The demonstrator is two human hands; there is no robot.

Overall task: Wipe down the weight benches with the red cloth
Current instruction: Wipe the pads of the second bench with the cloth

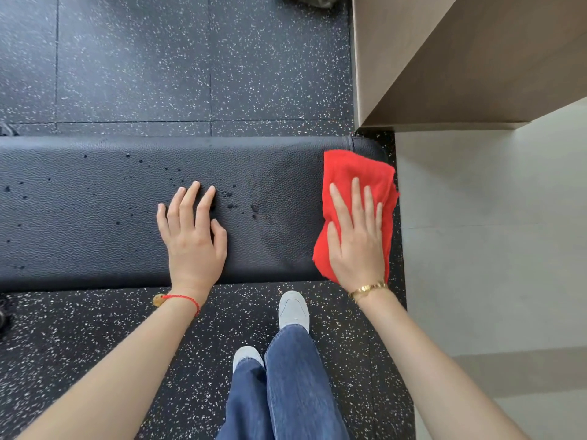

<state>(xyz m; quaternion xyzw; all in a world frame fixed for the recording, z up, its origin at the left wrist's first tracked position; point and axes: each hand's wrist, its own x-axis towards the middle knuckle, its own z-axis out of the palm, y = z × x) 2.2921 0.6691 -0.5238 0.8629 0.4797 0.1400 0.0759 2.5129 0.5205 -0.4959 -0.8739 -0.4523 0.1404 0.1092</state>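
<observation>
Left hand [192, 231], fingers straight and slightly spread, rests flat on the weight bench [95, 211] and holds nothing. The pad's long axis runs left–right across the view, with dark droplets [230, 198] scattered from its far left up to just beyond this hand's fingertips. Right hand [357, 236], fingers extended, presses the red cloth [352, 168] flat at the pad's right end, where the cloth overhangs the edge. The unwiped spots thus lie leftward of the cloth; a stroke along the long axis would probably meet the left hand first.
</observation>
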